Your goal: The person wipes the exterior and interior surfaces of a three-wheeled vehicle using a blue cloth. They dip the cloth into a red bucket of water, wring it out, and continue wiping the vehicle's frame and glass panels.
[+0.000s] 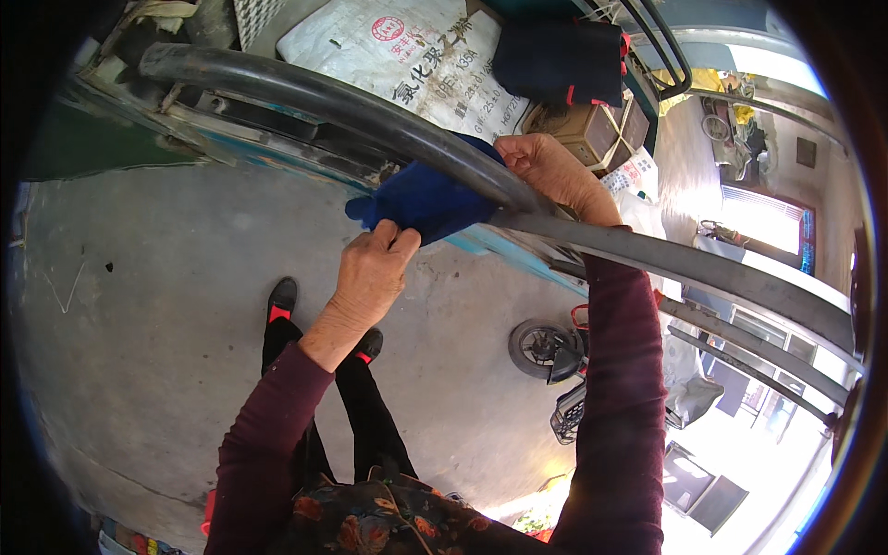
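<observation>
A blue cloth point(430, 201) passes behind a thick dark metal tube rail point(333, 104) and shows on both sides of it. My left hand point(378, 267) pinches the cloth's near edge, below the rail. On the far side, my right hand point(555, 166) holds the cloth's other end between bent fingers, with the wrist crossing behind a grey metal bar point(624, 246). Just beyond the cloth lies a dirty white woven sack point(416, 55) bearing print. A dark folded fabric piece with red edges point(558, 62) rests near it, above a cardboard box point(590, 132).
Further metal bars point(749, 340) run to the right. On the concrete floor point(173, 291), a small wheel point(544, 349) stands beside a black basket point(569, 414). My black shoes point(282, 298) are below my left hand. Bright light washes out the lower right.
</observation>
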The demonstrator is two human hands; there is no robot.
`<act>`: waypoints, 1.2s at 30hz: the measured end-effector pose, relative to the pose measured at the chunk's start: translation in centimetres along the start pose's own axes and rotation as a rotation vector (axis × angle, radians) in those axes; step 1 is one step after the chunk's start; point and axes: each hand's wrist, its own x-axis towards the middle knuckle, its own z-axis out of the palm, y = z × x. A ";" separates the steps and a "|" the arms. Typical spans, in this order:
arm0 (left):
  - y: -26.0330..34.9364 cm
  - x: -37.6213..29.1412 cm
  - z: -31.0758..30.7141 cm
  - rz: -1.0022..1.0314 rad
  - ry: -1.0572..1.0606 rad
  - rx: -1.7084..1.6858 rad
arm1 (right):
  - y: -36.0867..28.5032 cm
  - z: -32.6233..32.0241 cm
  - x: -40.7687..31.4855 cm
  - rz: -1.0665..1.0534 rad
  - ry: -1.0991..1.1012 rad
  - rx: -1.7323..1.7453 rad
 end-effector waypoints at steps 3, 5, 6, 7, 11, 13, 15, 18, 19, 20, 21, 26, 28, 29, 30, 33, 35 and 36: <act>1.3 1.6 0.1 0.000 0.079 -0.097 | 2.1 0.6 -1.3 -0.059 0.159 0.012; 3.1 4.2 0.2 0.067 0.159 -0.175 | 3.8 0.1 -2.4 -0.005 0.286 -0.069; 4.0 5.4 0.1 0.076 0.165 -0.178 | 4.7 -0.2 -2.7 0.076 0.333 0.009; 4.4 6.2 0.0 0.076 0.172 -0.170 | 3.9 0.0 -2.3 0.149 0.370 0.092; 0.3 5.0 -1.2 -0.077 0.262 -0.102 | -1.4 -1.1 -2.3 -0.015 0.484 0.534; -4.4 2.8 -3.9 -0.236 0.366 -0.062 | -4.9 -1.0 -3.4 -0.065 0.588 0.485; -5.9 1.6 -5.7 -0.377 0.400 -0.168 | -6.2 0.3 -5.8 -0.103 0.760 0.413; -3.9 0.9 -8.9 -0.469 0.365 -0.392 | -5.5 5.0 -9.7 -0.126 1.098 0.321; -3.1 0.9 -9.2 -0.471 0.349 -0.451 | -5.1 7.1 -11.0 -0.126 1.211 0.297; -2.3 1.0 -9.4 -0.473 0.330 -0.518 | -5.6 9.4 -12.1 -0.099 1.226 0.404; -1.5 0.7 -9.5 -0.489 0.288 -0.549 | -5.7 11.9 -12.7 -0.069 1.238 0.516; 4.0 -0.8 -10.0 -0.439 -0.078 -0.578 | -5.4 22.8 -10.0 0.136 0.732 0.758; 6.1 -2.0 -9.3 -0.273 -0.246 -0.672 | -6.0 24.6 -7.9 0.060 0.760 0.838; 7.2 -2.4 -9.6 -0.272 -0.414 -0.712 | -5.4 25.7 -7.6 -0.002 0.779 0.858; 7.7 -3.4 -9.3 -0.210 -0.428 -0.705 | -5.1 27.0 -7.0 -0.074 0.788 0.885; 8.3 -3.9 -8.4 -0.126 -0.488 -0.711 | -3.0 30.4 -8.1 -0.130 0.686 0.989; 8.3 -3.7 -8.5 -0.078 -0.516 -0.627 | -3.2 32.1 -9.4 -0.021 0.696 1.415; 8.1 -3.5 -8.3 -0.035 -0.533 -0.554 | -3.3 33.2 -10.3 0.036 0.767 1.710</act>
